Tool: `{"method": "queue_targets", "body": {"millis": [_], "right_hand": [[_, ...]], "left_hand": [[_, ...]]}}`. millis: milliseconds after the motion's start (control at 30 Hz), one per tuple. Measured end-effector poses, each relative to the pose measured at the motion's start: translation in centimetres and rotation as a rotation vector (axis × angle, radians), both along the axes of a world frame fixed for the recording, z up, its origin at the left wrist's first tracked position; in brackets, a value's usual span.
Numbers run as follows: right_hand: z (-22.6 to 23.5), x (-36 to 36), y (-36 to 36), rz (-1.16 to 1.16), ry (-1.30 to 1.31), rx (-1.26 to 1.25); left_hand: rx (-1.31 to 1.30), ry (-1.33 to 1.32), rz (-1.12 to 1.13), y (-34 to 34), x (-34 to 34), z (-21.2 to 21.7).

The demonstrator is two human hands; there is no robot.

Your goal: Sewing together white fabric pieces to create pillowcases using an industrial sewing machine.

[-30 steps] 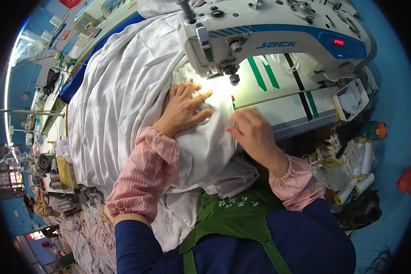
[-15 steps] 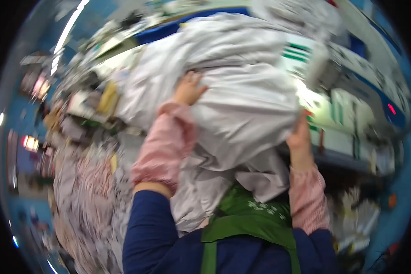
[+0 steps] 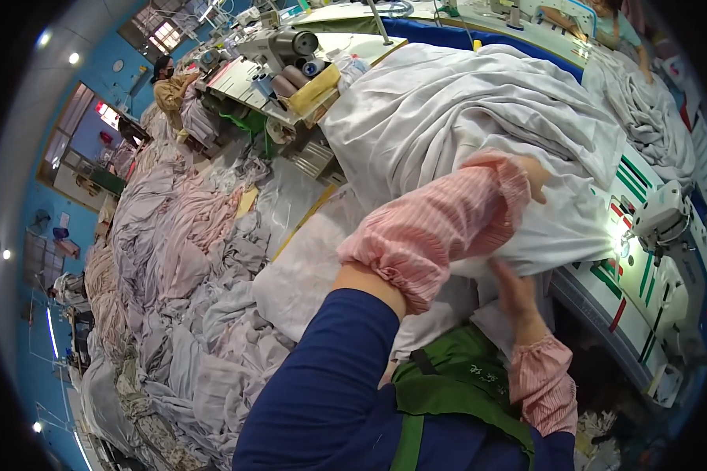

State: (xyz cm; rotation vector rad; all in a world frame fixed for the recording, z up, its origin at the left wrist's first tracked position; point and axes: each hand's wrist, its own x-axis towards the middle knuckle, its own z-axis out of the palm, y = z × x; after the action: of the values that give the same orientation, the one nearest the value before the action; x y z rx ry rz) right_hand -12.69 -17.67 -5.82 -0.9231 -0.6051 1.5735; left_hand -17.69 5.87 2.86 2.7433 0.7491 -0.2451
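A large sheet of white fabric (image 3: 463, 102) lies in folds over the sewing table, its right edge beside the lit needle area of a white sewing machine (image 3: 661, 216). My left hand (image 3: 536, 179) rests on the fabric. The pink striped sleeve hides part of it, and its fingers barely show. Lower down, at the fabric's near edge, my right hand (image 3: 517, 297) is slightly blurred. Its fingers look stretched upward, with their tips touching the hanging cloth.
A big heap of grey and pinkish fabric (image 3: 188, 251) fills the left side. Beyond it stands another sewing machine (image 3: 279, 49) with thread cones (image 3: 291, 78). One person (image 3: 173, 98) handles cloth far left; another (image 3: 617, 35) works at the far right. The white tabletop (image 3: 597, 294) extends right.
The view has swung, bringing the left heap and far machines into sight. My left hand has moved right across the fabric, toward my right hand, which has dropped away from the machine to the near edge.
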Motion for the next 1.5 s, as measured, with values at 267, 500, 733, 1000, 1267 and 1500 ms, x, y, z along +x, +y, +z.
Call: {"method": "queue_targets", "body": {"millis": [267, 500, 733, 1000, 1267, 1500], "right_hand": [[7.3, 3.2, -12.5, 0.414, 0.338, -0.126], [4.9, 7.5, -23.7, 0.442, -0.067, -0.024], [5.0, 6.1, -28.3, 0.287, -0.378, 0.28], [5.2, 5.3, -30.4, 0.245, -0.72, 0.465], [5.8, 5.9, -29.9, 0.137, -0.73, 0.715], [8.2, 10.4, -25.3, -0.363, -1.003, 0.595]], "left_hand": [[0.094, 0.079, 0.4, 1.4, -6.5, -1.3], [0.088, 0.293, 0.655, 5.9, -13.1, -1.1], [0.384, 0.283, 0.571, 0.6, -9.4, -0.4], [-0.078, -0.206, -0.851, -28.4, -0.7, 4.5], [-0.325, -0.114, -1.144, -34.5, -1.7, 8.0], [-0.343, -1.038, -0.589, -27.9, -7.9, 12.8]]}}
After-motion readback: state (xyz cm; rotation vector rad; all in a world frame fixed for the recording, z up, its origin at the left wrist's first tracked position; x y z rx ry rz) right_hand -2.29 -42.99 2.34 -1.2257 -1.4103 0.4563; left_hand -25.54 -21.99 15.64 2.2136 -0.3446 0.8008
